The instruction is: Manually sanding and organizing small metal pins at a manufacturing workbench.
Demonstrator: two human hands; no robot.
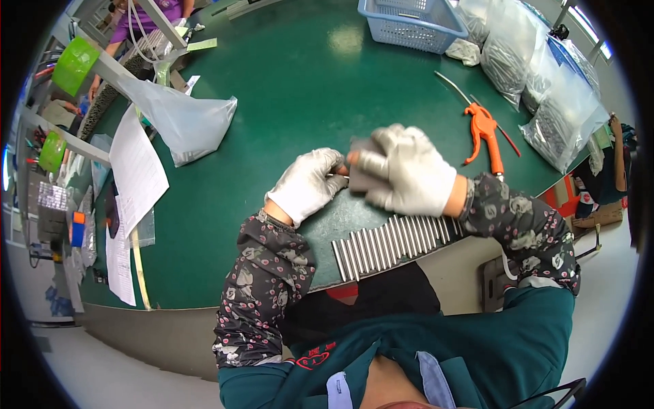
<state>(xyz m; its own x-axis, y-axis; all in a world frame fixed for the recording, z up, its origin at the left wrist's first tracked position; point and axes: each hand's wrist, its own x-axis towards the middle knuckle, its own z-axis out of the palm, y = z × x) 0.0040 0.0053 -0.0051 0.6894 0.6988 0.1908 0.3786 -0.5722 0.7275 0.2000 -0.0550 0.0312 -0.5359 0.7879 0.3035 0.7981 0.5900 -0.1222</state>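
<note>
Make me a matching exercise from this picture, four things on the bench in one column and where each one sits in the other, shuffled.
Things:
1. basket
2. air blow gun
3. row of metal rods
4. roll of green tape

Places:
A. on the rack at far left
B. along the near edge of the mat
C. far side of the mat, top middle
D. right of the gloved hands

Pairs: 1-C, 2-D, 3-B, 4-A

Both gloves, left hand (pixel 308 184) and right hand (pixel 407 170), are looking plain white. Sleeves (pixel 262 286) are showing a dark floral print, table (pixel 300 88) is deep green, rods (pixel 392 243) are shining silver, air gun (pixel 485 133) is glowing orange, basket (pixel 412 24) is looking pale blue.
</note>
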